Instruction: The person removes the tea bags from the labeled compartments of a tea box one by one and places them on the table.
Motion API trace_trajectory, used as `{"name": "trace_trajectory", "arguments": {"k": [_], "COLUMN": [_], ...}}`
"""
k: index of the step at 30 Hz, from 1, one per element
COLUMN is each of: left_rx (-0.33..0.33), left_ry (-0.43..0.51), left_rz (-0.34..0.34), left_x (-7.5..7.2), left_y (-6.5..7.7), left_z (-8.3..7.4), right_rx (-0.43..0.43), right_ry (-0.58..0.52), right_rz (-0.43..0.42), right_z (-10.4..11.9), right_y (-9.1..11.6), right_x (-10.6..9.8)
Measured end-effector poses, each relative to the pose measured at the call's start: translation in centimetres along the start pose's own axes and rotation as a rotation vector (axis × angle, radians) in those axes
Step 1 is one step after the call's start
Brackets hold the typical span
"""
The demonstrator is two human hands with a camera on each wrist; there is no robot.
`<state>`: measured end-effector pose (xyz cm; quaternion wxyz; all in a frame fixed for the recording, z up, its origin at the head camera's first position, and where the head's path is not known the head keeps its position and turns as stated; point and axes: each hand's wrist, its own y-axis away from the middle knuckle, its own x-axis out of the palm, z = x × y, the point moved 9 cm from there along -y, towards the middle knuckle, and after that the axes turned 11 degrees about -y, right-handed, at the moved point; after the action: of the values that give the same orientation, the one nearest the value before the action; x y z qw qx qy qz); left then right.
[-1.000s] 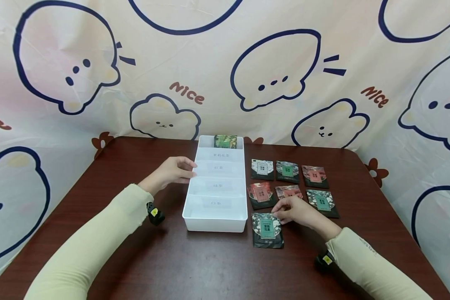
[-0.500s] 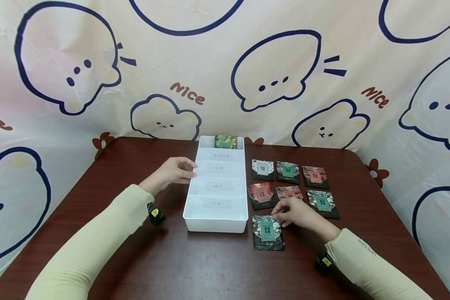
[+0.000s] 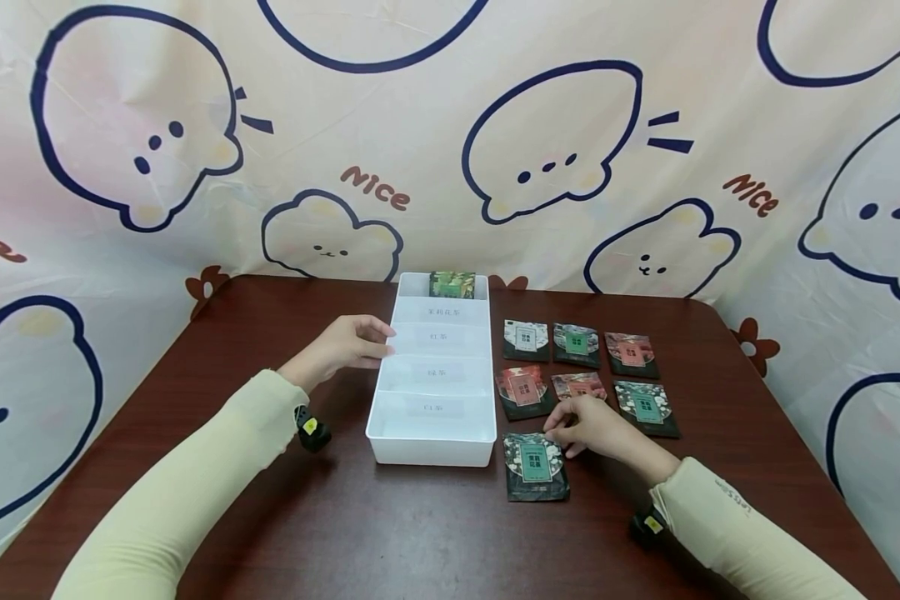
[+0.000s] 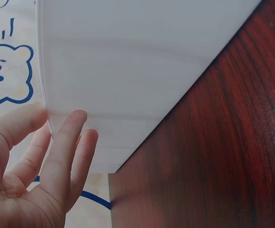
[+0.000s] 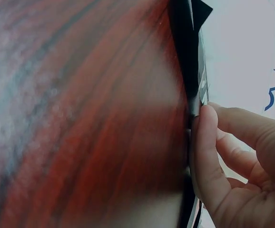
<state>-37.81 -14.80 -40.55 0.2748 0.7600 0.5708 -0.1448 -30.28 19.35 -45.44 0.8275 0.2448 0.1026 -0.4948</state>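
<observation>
A long white divided box (image 3: 431,450) stands mid-table, its sections labelled with printed strips. At its left rim my left hand (image 3: 348,342) holds on with thumb and fingertips; in the left wrist view two other fingers (image 4: 61,142) lie along the outer wall. To the right of the box, my right hand (image 3: 588,425) pinches the top right corner of a dark tea sachet (image 3: 536,479) with a green label and white flower print. The right wrist view shows thumb and index finger meeting at the sachet's edge (image 5: 202,71).
Several more tea sachets lie in two rows behind my right hand, among them a white-labelled one (image 3: 525,340) and a red one (image 3: 523,390). One green sachet (image 3: 452,284) sits in the box's far section. A printed cloth (image 3: 435,125) hangs behind the brown table (image 3: 285,517).
The pinched sachet has shifted very slightly toward me. My left hand stays at the box's rim, and the other sachets lie where they were.
</observation>
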Motion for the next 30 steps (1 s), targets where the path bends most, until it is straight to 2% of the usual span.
{"name": "trace_trajectory", "arguments": {"k": [11,18,23,28,30], "left_rx": [0.001,-0.002,-0.004,-0.008,-0.008], "left_ry": [0.005,0.003,-0.004,-0.01,-0.007], "left_rz": [0.001,0.001,0.001,0.001,0.003], "left_x": [0.1,0.0,-0.1,-0.1,0.0], "left_y": [0.0,-0.1,-0.2,-0.2,-0.2], "left_z": [0.1,0.1,0.2,0.3,0.3], "right_rx": [0.012,-0.007,-0.062,-0.151,-0.183], "right_ry": [0.011,-0.003,-0.019,0.028,0.012], "right_rz": [0.0,0.017,0.006,-0.046,-0.058], "right_z": [-0.2,0.9,4.2,9.5,11.6], "right_y": [0.0,0.1,-0.1,-1.3,-2.2], "right_x": [0.0,-0.4,-2.1,-4.9,-5.9]}}
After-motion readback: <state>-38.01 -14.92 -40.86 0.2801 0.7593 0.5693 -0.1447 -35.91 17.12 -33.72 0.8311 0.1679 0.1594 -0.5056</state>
